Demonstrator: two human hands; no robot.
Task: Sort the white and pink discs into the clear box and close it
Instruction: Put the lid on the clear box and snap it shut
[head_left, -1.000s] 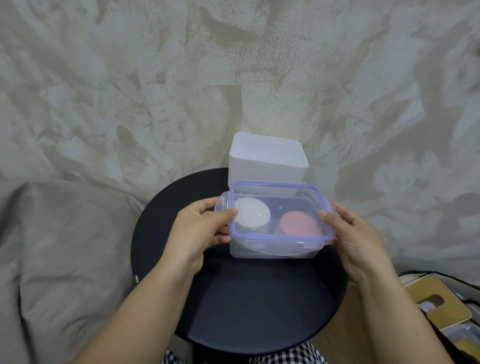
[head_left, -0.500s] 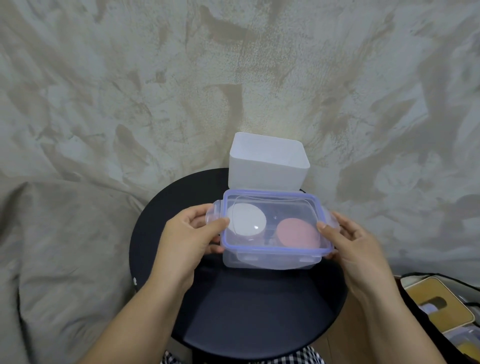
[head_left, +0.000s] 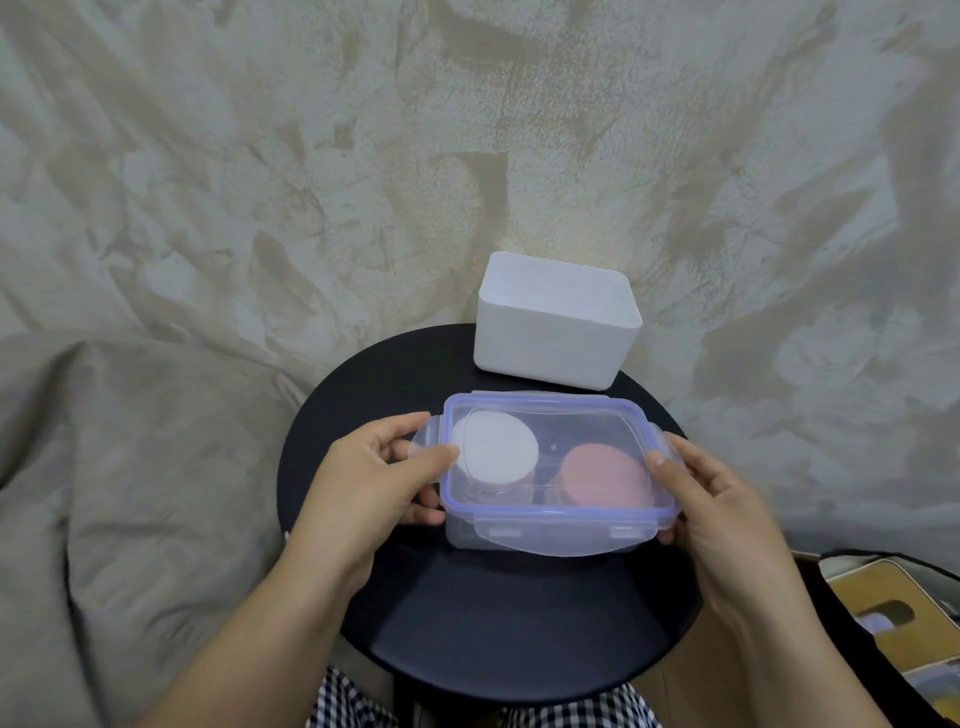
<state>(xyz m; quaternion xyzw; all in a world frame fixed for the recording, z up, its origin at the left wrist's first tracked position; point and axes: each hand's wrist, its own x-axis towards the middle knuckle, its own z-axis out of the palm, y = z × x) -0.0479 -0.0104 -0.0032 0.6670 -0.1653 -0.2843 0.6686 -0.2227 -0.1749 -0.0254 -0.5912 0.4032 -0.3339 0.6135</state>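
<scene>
Head view, looking down. Clear box (head_left: 550, 543) is at the centre of the round worktop (head_left: 493, 634), held between both hands. Cannot tell whether its base rests on the surface or is lifted just off it. Inside are white discs (head_left: 496, 452) at the 9 o'clock end and pink discs (head_left: 605, 480) at the 3 o'clock end. Each looks like a short stack; the count is unreadable through the plastic.

Progress, judged: sorting looks done, both colours are in. Lid (head_left: 571, 423) lies over the rim and looks squared up. Side flaps at 9 and 3 o'clock stick outward, so they are likely unlatched. The front flap at 6 o'clock hangs over the wall; snapped or not, cannot tell. Left to do: press the flaps home.

Hands:
- Left hand (head_left: 374, 483) is clamped on the 9 o'clock end, thumb on the lid edge, fingers curled under the flap.
- Right hand (head_left: 722, 504) is clamped on the 3 o'clock end, thumb on the lid edge, fingers wrapped round the corner.

Materials:
- Box: rigid translucent plastic, a rectangle with rounded corners.
- Lid: clear, with a lilac band round its edge.
- Discs: flat, round, matte, probably soft like sponge or felt.
- Worktop: dark, matte, circular.
- White bin (head_left: 556, 332): at 12 o'clock just beyond the box, opaque, open-topped, rounded corners, contents hidden.
- Wall (head_left: 311, 182): mottled beige plaster.
- Grey fabric (head_left: 130, 467): crumpled, at 9 o'clock.
</scene>
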